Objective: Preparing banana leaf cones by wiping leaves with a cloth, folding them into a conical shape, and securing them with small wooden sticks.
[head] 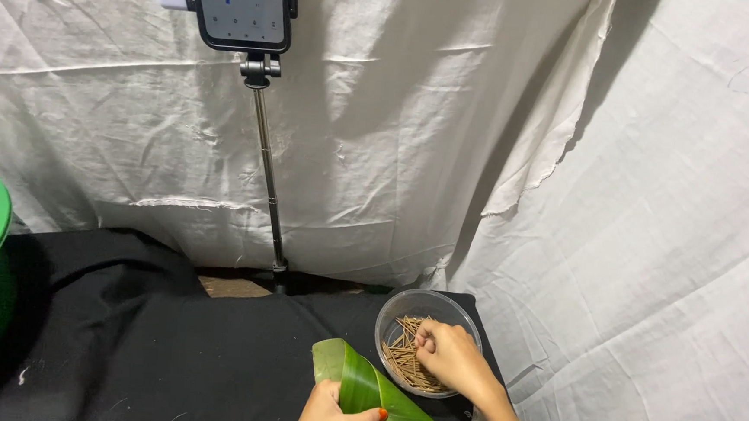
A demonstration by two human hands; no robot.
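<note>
Head view: left hand (327,416) gripped a folded green leaf (369,390), its long axis running near-right to far-left. Right hand (450,356) reached into the clear bowl (394,311) just right of the leaf, fingers pinched among thin brown sticks (404,360), possibly holding one.

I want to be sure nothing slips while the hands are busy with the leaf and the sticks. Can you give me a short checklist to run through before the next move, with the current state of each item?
1. Left hand grips the folded green leaf: ok.
2. Leaf stays folded: ok, thumb presses on it.
3. Right hand reaches the sticks: ok, fingers are in the bowl.
4. A stick is pinched: cannot tell.
5. Clear bowl sits flat on the black cloth: ok.
</note>
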